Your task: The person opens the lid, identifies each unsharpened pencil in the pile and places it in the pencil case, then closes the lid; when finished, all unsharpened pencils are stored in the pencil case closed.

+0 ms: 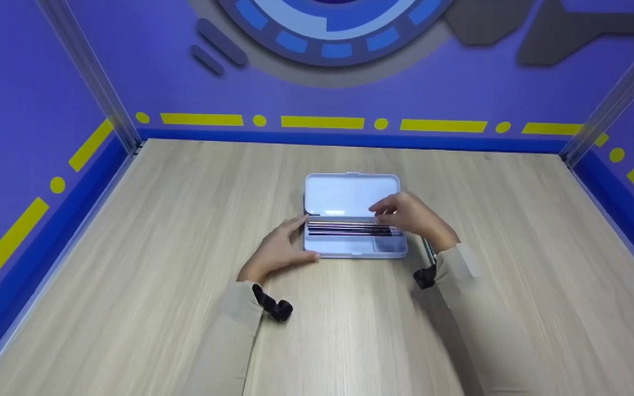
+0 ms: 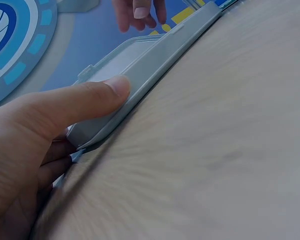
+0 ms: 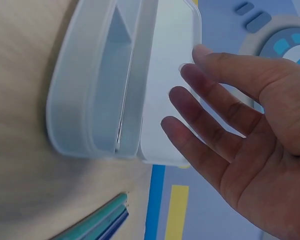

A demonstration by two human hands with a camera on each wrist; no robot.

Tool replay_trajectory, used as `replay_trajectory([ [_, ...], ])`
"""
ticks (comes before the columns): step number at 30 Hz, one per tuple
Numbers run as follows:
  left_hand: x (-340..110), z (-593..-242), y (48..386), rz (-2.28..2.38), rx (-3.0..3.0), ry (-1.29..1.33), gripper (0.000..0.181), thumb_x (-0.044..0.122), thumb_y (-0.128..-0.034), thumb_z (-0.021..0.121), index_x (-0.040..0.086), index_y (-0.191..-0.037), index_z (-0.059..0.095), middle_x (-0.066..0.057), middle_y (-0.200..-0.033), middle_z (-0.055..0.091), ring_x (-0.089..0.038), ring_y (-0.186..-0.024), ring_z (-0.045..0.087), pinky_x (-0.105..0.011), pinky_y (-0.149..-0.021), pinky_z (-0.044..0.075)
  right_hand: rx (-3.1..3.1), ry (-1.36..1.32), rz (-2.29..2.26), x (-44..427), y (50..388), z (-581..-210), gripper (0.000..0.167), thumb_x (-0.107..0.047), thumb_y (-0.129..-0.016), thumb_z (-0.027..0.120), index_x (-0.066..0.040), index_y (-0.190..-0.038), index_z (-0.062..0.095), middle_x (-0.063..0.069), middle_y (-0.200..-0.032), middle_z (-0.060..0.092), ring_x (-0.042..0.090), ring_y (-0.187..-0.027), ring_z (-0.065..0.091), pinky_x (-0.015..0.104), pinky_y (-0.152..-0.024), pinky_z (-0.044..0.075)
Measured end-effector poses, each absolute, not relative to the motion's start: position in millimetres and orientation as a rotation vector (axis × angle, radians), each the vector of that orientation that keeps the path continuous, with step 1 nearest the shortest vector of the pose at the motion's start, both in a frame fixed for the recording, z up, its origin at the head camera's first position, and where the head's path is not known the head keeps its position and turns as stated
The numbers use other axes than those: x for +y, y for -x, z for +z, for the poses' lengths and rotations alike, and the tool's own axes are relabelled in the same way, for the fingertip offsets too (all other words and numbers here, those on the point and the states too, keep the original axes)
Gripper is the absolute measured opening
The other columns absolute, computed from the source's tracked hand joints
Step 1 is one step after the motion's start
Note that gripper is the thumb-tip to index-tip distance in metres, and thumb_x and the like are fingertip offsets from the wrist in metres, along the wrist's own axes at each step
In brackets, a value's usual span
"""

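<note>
A pale, translucent pencil case [image 1: 338, 247] lies on the table with its lid [image 1: 344, 192] tipped back. Several slim, dark, shiny sticks, apparently pencils [image 1: 341, 228], lie lengthwise inside it. My left hand [image 1: 278, 250] grips the case's left end; in the left wrist view its thumb [image 2: 97, 97] presses the front wall while the other fingers go behind the end. Over the right end of the case hovers my right hand [image 1: 413, 214], its fingers loosely bent and spread, holding nothing in the right wrist view.
Green and blue pencils [image 3: 102, 220] lie on the table just right of the case, partly hidden by my right wrist in the head view. Blue panels [image 1: 317, 99] with yellow marks stand at the back and sides of the wooden table [image 1: 185, 192].
</note>
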State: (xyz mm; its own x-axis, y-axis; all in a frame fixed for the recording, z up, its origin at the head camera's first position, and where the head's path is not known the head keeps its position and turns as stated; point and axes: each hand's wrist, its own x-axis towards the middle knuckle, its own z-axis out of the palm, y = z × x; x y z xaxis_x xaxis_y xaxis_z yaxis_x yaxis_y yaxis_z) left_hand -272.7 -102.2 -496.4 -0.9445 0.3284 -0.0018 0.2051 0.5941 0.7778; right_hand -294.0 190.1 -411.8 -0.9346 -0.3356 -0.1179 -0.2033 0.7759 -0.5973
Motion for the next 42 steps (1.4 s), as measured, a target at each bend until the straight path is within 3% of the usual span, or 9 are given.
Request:
replay_trajectory([
  [22,-102.4,-496.5,272.1,1.288,2.684,-0.464,0.1,0.045,-0.0651,0.086,0.017,-0.149,0.038,-0.014,-0.154,0.035,-0.033,-0.143,0.031,-0.047,-0.118,0.025,2.818,0.384,-0.909,259.4,283.6,-426.4,0.034,-0.005,-0.09,0.064,0.003,-0.122,0.063,0.021,-0.111,0.067,0.029,-0.096,0.062,0.045,-0.086,0.054],
  [37,-101.3,-496.5,271.9,1.303,2.654,-0.44,0.099,0.043,-0.0661,0.086,0.02,-0.149,0.037,-0.013,-0.155,0.033,-0.032,-0.144,0.029,-0.047,-0.118,0.024,2.763,0.183,-0.941,297.0,269.0,-437.0,0.044,-0.014,-0.091,0.064,0.0,-0.132,0.056,0.024,-0.121,0.062,0.034,-0.107,0.061,0.049,-0.091,0.052],
  [42,-101.9,-497.1,272.1,1.305,2.656,-0.444,0.099,0.043,-0.0667,0.086,0.019,-0.149,0.037,-0.012,-0.155,0.033,-0.031,-0.144,0.029,-0.046,-0.118,0.024,2.748,0.154,-0.924,304.5,266.9,-439.6,0.047,-0.017,-0.09,0.066,0.001,-0.132,0.056,0.023,-0.12,0.063,0.032,-0.105,0.06,0.045,-0.088,0.052],
])
